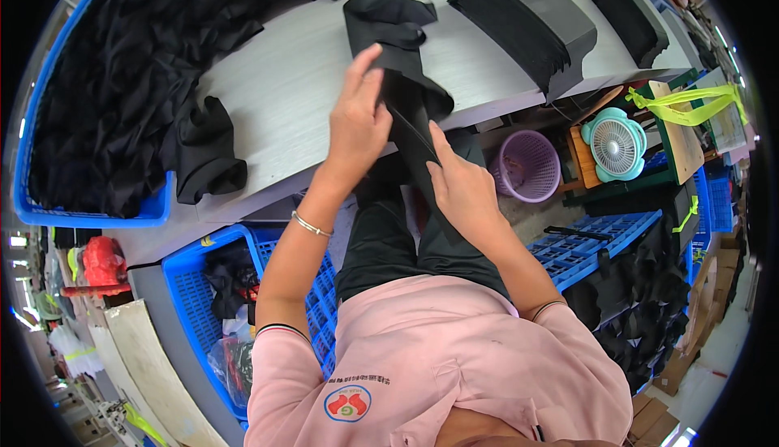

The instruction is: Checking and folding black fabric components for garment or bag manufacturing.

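Note:
A dark strip of black fabric (406,105) is stretched between my two hands, over the table's near edge. My left hand (359,118) grips its left side near the upper end, index finger raised and a silver bangle on the wrist. Lower down, my right hand (464,187) pinches the right edge between thumb and fingers. Beyond them another black fabric piece (381,21) lies crumpled on the table, touching or joined to the strip; I cannot tell which. The lower part of the strip blends into my dark trousers.
A blue crate (97,221) heaped with black fabric stands left on the grey table (280,94). Stacks of black panels (531,13) lie far right. Below the table are a purple basket (527,167), a small teal fan (614,144) and blue crates (199,309).

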Action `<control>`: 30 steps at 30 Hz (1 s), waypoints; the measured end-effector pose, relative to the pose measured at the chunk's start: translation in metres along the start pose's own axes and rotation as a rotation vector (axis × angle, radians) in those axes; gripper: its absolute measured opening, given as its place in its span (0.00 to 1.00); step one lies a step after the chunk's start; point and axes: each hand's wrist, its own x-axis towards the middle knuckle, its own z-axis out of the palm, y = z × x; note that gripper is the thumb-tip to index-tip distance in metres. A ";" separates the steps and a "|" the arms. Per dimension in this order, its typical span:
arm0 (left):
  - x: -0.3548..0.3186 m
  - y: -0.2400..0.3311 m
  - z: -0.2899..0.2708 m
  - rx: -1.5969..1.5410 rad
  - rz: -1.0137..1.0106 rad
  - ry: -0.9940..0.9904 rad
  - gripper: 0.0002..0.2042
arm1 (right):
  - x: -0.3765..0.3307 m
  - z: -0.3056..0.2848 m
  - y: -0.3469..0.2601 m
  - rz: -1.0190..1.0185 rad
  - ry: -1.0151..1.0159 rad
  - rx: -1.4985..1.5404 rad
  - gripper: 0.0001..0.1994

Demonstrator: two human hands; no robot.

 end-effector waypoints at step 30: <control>-0.081 0.103 0.030 -0.327 -0.223 0.271 0.32 | 0.015 0.016 0.032 0.317 0.053 1.933 0.17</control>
